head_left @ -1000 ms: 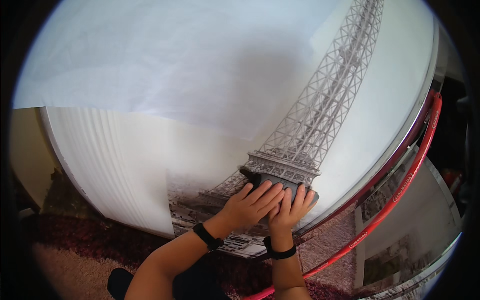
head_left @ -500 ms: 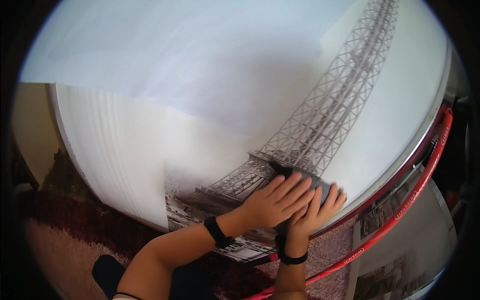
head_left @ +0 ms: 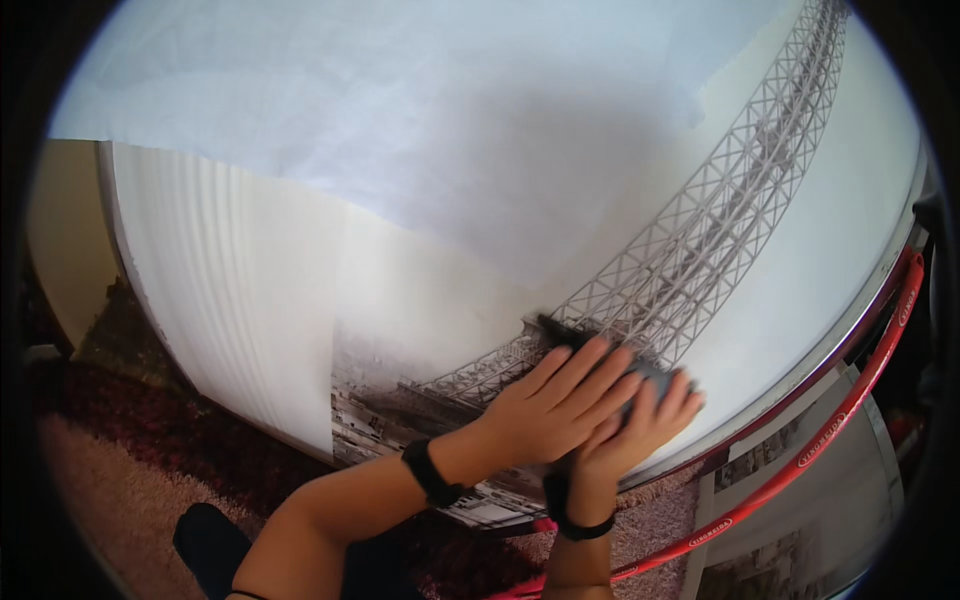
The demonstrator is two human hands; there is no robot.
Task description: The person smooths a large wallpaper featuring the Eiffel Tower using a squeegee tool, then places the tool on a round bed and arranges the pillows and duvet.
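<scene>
My left hand (head_left: 560, 405) lies with long fingers over a dark grey block-like tool (head_left: 648, 372), pressing it onto a large print (head_left: 690, 270) of a lattice tower. Beside it, my right hand (head_left: 640, 425) presses on the same tool from the right, its fingers over the tool's right end. A black pointed end (head_left: 560, 328) of the tool sticks out past my left fingers. Most of the tool is hidden under both hands, so I cannot tell its exact kind. A black band circles each wrist.
The print lies on a large pale panel with a rounded-looking rim. Wavy creases (head_left: 215, 270) run down its left part. A red hose-like tube (head_left: 840, 420) curves along the right, beside a grey printed sheet (head_left: 800, 500). Pink and dark red carpet (head_left: 100, 470) shows at lower left.
The view has shifted, so the tower now sits farther right. Both hands and the tool have slid slightly across the print, toward the tower's platform. Their hold looks the same.
</scene>
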